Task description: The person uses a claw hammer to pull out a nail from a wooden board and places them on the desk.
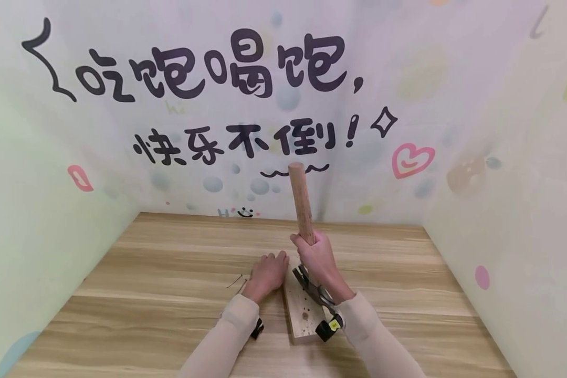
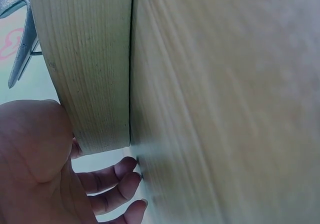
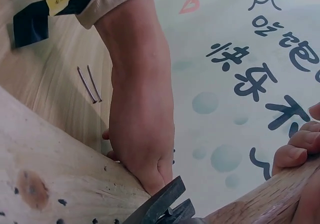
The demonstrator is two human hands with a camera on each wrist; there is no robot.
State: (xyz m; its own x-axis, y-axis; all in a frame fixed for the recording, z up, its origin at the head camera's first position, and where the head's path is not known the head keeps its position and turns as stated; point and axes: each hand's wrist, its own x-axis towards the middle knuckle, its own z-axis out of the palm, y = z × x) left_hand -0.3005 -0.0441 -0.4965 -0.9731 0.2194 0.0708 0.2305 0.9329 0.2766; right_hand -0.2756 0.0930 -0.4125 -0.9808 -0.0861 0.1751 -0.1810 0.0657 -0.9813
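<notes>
My right hand (image 1: 320, 257) grips the wooden handle of a claw hammer (image 1: 301, 205) close to its head, the handle pointing up and away. The dark claw lies over a wooden board (image 1: 305, 328); in the right wrist view, a nail (image 3: 169, 214) shows between its prongs. My left hand (image 1: 268, 272) holds the far left part of the board. In the left wrist view, its palm (image 2: 32, 139) lies against the board and its curled fingers (image 2: 117, 196) reach past the end. Its thumb is mostly hidden.
Two loose nails (image 3: 89, 85) lie on the wood-grain table (image 1: 170, 315) left of the board. Several small dark holes and a knot (image 3: 33, 189) mark the board's top. Printed walls (image 1: 208, 189) enclose the table at the back and sides.
</notes>
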